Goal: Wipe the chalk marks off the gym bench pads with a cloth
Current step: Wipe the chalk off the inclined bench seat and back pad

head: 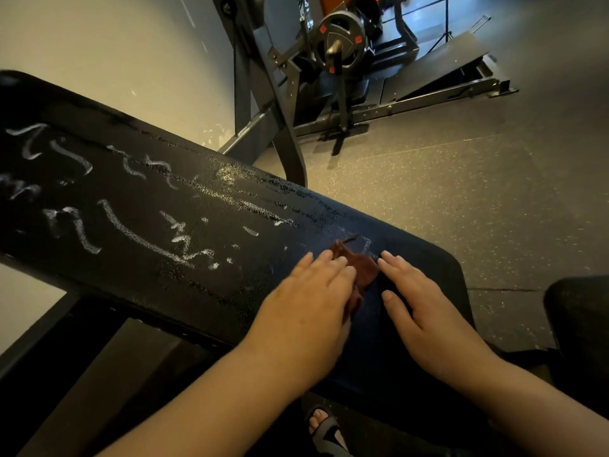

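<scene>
A long black bench pad runs from the upper left down to the lower right. White chalk marks cover its left and middle parts, and the surface there looks wet. A small reddish-brown cloth lies on the pad's right end. My left hand presses flat on the cloth's left side with straight fingers. My right hand lies flat on the pad just right of the cloth, its fingertips at the cloth's edge.
A second dark pad sits at the right edge. A weight machine with a black plate stands behind on the speckled rubber floor. A pale wall is at the upper left. My sandalled foot is below the bench.
</scene>
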A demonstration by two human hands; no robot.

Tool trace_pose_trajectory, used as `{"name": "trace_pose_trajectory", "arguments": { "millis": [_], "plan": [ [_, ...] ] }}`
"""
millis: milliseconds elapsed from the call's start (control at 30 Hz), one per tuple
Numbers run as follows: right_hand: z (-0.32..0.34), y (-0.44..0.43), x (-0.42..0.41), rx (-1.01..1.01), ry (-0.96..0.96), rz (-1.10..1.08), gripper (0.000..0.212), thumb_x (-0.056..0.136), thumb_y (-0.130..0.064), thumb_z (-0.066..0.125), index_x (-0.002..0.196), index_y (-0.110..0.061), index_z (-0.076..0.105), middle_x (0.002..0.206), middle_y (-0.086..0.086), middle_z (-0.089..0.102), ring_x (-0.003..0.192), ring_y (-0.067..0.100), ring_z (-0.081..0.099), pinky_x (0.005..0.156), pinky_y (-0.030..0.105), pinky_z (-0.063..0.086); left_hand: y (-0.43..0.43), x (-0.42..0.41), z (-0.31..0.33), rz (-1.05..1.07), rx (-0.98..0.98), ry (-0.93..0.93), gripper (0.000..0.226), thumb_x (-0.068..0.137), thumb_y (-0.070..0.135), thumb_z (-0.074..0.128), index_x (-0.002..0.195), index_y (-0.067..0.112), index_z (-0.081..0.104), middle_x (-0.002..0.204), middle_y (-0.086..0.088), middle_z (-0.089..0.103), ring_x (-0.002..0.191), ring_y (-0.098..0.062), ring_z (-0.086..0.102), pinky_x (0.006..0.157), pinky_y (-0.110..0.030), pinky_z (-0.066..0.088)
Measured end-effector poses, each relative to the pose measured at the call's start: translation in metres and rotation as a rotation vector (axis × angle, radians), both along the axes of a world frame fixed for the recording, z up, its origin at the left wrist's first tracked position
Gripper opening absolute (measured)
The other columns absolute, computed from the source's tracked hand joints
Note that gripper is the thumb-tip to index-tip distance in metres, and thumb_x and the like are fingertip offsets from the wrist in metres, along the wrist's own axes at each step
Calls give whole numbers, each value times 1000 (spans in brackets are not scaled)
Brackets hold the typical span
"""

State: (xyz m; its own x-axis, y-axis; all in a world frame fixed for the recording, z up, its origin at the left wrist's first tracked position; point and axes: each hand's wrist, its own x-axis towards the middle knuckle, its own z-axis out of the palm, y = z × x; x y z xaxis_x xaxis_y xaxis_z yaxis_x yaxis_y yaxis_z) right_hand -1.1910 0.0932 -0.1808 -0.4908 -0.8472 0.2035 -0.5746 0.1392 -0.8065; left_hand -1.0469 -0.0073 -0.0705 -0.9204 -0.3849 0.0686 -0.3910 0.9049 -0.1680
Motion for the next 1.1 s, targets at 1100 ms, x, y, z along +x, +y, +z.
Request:
{"name": "trace_pose_trajectory", "arguments": {
  "millis": [1100],
  "plan": [
    [-2,-7,-19,12,20,-33,60,103,-37,44,158,-30,22,162,-24,9,147,-10,-1,120,17,0,-46,-79,4,147,15,29,57,101,26,45,153,10,28,162,-8,25,152,-24,13,123,-37,-2]
  ]
}}
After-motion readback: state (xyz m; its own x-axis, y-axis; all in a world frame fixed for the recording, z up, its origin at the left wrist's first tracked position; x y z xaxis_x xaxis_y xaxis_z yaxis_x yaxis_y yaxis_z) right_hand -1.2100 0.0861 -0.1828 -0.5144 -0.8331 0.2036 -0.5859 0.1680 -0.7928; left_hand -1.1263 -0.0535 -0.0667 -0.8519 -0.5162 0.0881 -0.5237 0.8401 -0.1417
